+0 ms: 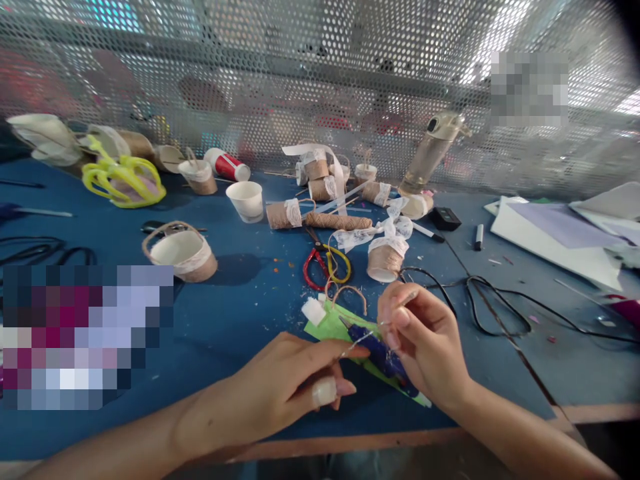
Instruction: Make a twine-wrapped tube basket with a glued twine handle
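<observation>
My left hand (300, 373) grips one end of a thin, twisted pale string (357, 341) between its fingers; a whitish wrap circles its thumb. The string runs up to my right hand (427, 343), whose thumb and fingertips pinch the other part. Under both hands a blue glue gun (383, 357) lies on a green sheet (325, 327), partly covered by my right hand. A white scrap (313, 311) and a loop of brown twine (353, 289) are just beyond. Scissors with red and yellow handles (327, 265) lie farther back.
Small cups wrapped in twine and lace, such as a lace-bowed one (385, 261) and a handled one (187, 257), stand around. Behind are a twine roll (340, 221), a white paper cup (245, 201) and a tilted bottle (431, 153). Black cable (500, 333) crosses the right side.
</observation>
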`<action>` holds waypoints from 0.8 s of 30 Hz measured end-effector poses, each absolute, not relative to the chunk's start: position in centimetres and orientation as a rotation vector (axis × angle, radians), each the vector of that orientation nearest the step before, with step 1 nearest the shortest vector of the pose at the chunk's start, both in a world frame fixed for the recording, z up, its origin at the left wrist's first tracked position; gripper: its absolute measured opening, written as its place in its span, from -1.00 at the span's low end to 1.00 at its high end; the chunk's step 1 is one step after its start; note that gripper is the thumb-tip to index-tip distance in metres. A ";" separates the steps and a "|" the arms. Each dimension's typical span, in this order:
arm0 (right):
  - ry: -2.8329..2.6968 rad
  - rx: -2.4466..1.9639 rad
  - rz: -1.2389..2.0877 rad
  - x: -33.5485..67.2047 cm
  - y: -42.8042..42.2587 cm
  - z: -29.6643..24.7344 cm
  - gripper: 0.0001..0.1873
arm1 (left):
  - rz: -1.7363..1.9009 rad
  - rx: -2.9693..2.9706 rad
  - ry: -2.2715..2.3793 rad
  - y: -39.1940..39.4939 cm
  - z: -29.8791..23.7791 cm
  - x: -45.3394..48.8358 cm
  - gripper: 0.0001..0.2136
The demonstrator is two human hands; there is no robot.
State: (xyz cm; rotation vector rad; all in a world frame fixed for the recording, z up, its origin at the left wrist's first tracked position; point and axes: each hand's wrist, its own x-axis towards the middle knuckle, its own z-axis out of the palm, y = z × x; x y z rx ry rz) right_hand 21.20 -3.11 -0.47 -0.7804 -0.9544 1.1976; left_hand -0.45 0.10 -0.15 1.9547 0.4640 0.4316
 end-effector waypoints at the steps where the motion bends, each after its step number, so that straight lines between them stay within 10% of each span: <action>1: -0.963 -0.806 1.188 21.2 -3.1 -0.5 -0.89 | 0.460 2.015 0.496 0.1 -0.2 -0.5 -0.67; 24: -1.178 -0.741 1.246 20.9 -3.7 -0.3 -0.88 | 0.261 1.286 0.390 -0.5 -0.4 -0.1 -0.70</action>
